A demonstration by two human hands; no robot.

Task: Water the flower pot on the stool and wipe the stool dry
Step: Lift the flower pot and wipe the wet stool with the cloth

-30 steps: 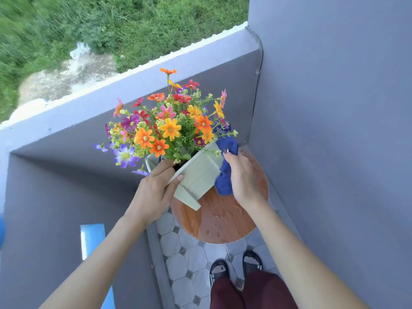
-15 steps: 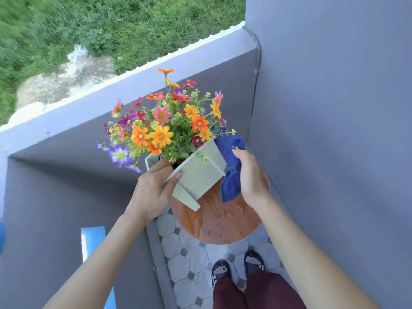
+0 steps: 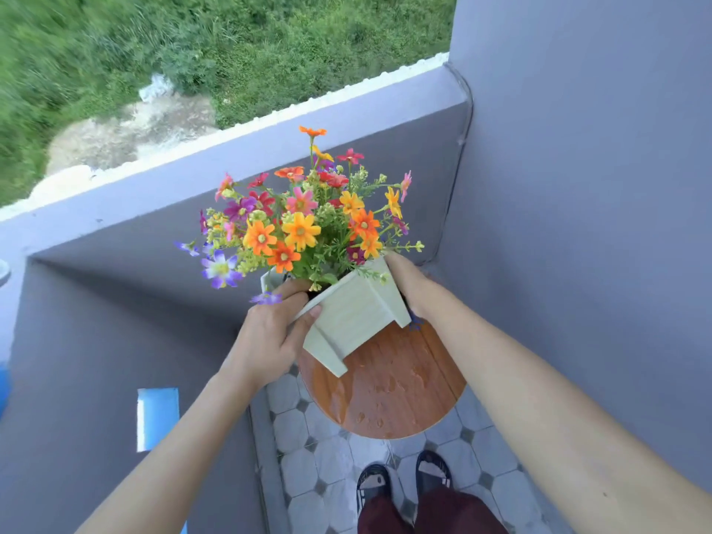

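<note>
Gripping the flower pot (image 3: 356, 316) from both sides, the left hand (image 3: 269, 333) curls over its rim while the right hand (image 3: 410, 287) clasps the far wall, a blue cloth (image 3: 415, 322) peeking beneath. It hangs tilted above the wet stool (image 3: 389, 395). Probably light, stiff, top-heavy; walls grip best.

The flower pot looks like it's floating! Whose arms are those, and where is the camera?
The camera sits on a person's head and looks down, so you see their own two arms and, at the bottom, their feet in dark sandals. No machine here, just hands. The left hand and the right hand hold a pale square wooden pot of colourful flowers, tilted, above a round brown wooden stool. The stool top has water drops on it. A bit of dark blue cloth peeks out under the right hand; most of it is hidden. Beyond the grey balcony wall is green grass.
</note>
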